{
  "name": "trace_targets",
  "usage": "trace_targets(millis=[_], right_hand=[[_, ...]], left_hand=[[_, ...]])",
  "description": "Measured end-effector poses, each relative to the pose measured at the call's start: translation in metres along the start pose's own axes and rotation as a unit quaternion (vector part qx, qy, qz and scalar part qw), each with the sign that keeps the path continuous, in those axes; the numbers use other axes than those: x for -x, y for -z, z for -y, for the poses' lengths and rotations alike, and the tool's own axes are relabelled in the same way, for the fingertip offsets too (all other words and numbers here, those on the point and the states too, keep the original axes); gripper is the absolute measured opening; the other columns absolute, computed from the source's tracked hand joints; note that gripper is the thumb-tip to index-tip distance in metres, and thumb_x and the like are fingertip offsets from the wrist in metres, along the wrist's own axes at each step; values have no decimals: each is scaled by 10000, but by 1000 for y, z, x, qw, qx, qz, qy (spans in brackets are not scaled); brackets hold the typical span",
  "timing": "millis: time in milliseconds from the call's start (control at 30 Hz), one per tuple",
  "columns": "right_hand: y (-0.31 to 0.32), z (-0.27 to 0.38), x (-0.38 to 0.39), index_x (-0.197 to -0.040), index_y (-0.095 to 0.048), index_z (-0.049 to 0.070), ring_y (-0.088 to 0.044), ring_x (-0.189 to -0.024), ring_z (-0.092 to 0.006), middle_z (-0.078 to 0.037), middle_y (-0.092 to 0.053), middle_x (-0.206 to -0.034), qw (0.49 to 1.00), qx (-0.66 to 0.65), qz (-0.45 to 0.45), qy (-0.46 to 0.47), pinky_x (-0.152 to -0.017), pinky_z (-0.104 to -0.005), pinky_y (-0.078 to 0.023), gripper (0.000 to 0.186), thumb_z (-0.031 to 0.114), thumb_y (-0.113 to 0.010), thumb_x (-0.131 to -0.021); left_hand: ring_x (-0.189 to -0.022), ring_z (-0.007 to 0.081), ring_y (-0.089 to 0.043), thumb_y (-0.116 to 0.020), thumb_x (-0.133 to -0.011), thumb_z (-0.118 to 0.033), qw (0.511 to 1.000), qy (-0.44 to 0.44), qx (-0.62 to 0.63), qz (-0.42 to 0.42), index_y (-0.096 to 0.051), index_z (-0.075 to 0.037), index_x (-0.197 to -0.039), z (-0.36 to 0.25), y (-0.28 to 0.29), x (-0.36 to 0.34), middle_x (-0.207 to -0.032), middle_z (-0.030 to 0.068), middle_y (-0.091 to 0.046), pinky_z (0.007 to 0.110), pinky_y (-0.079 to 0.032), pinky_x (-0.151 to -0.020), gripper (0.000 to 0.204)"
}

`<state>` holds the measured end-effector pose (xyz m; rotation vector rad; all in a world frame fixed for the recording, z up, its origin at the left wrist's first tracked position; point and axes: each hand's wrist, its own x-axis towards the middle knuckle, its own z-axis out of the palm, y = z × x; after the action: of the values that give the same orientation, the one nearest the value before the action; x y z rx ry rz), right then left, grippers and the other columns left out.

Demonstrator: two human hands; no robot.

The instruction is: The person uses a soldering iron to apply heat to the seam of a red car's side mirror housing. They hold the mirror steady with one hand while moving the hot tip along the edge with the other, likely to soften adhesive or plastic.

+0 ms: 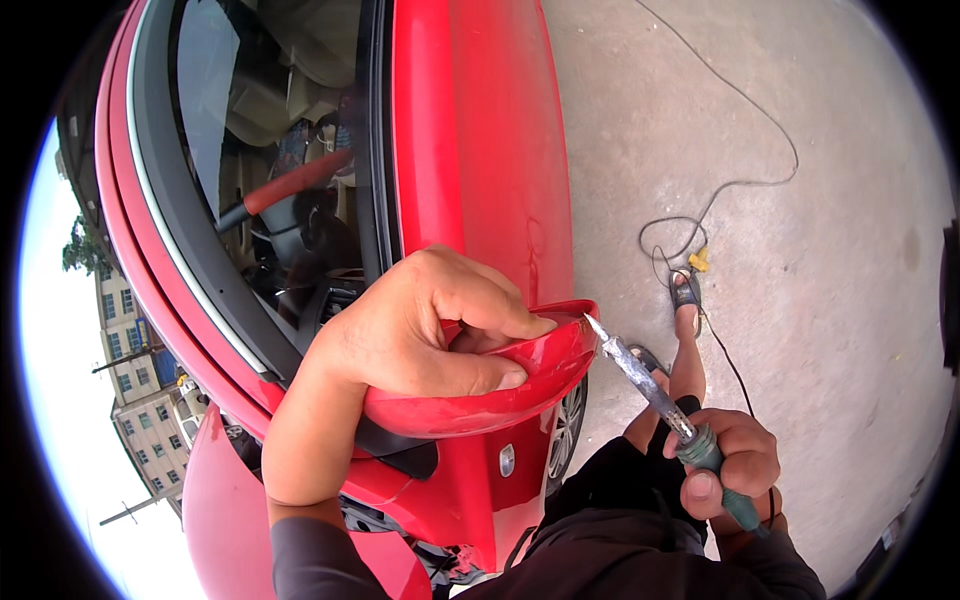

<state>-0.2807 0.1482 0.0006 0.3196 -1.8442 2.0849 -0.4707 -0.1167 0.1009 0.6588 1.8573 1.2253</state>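
Observation:
My left hand is closed over the red side mirror housing of a red car, thumb and fingers gripping its shell. In my right hand I hold a soldering iron by its green handle. Its metal barrel is stained, and the pale pointed tip is at the outer end of the mirror housing, touching or very close to its edge. A mark shows on the rim by the tip. My left fingers partly hide the inside of the housing.
The car door and its window fill the left side. A dark cord winds over the concrete floor, with a yellow piece near my sandalled foot. The front wheel is beside my legs.

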Motion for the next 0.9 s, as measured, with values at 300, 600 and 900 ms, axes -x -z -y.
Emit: trace_targets(millis=[300,600,900], right_hand=[[-3,-2,-2,-681,-249,98,-621,-493,-219,-24,-408,-575,1000,5,-12,12,-454,-363,-583,576,277,-697,-995],[24,10,-21,-699,-357,46,-635,-519,-252,-125,-564,-621,964,-102,-112,-220,-508,-381,-576,548,369,-707,-969],[67,-46,-91,-899,-537,60,-555,-544,-135,-53,-555,-671,866,-351,-223,-278,-387,-296,-442,251,252,-535,-1060]], left_hand=[[-520,151,-532,-866,-690,36,1000,3,-5,-1,-781,81,-1036,0,0,1,-637,71,-593,294,-367,-513,360],[-527,151,-537,-861,-689,43,1000,4,-2,-1,-781,76,-1041,-1,0,1,-644,68,-598,293,-372,-515,362],[-533,160,-545,-851,-704,51,1000,16,17,3,-775,78,-1045,-1,2,2,-662,76,-607,299,-378,-516,350]])
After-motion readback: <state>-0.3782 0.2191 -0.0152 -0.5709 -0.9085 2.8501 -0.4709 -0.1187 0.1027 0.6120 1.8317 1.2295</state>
